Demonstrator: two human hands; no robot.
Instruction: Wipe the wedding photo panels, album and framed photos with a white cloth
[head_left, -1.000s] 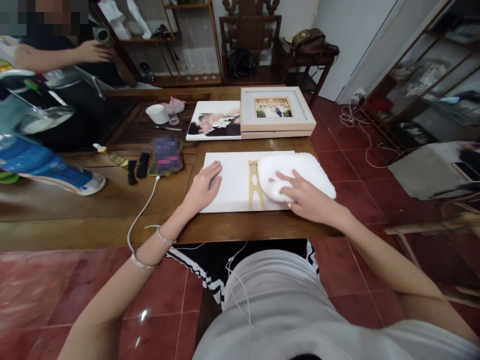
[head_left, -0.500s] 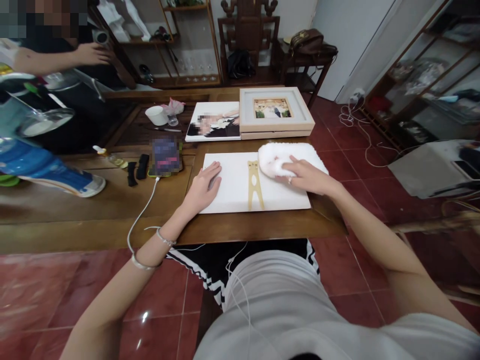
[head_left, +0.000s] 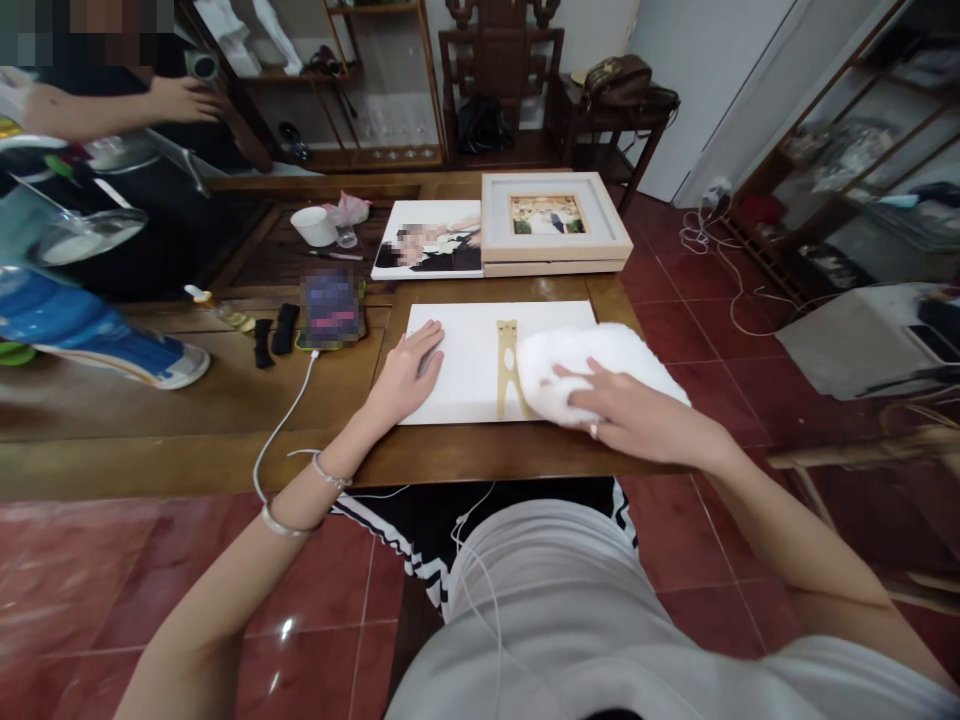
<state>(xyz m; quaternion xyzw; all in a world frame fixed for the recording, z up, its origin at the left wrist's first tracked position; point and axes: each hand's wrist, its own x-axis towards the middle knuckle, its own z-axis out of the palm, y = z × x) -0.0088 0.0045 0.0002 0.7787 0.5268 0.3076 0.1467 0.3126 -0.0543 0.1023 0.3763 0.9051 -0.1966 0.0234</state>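
At the near edge of the brown wooden table (head_left: 487, 450), holding a white fluffy pad (head_left: 592, 345) under the right hand (head_left: 637, 415), fingers half bent and sunk into the pile, hard to tell how tightly. Under the pad, a white board (head_left: 465, 370) lying flat along the table edge, covered across most of its right part. On the board's left end, the left hand (head_left: 407, 370) laid palm down, fingers nearly straight, gripping nothing, apparently steadying. Between both hands, a tan cat-shaped piece (head_left: 502, 356) flat on the board, partly overlapped low down by the pad. Probably midway through rubbing or smoothing: pad in place and in use, not yet lifted off; impossible to judge how much of the surface is already done. Beyond the board, a photo panel (head_left: 427, 240), seemingly waiting untouched, just beside a framed picture (head_left: 555, 215). Farther off at left, a co-worker's hand (head_left: 186, 100) around a rounded object (head_left: 202, 66), too unclear to name.
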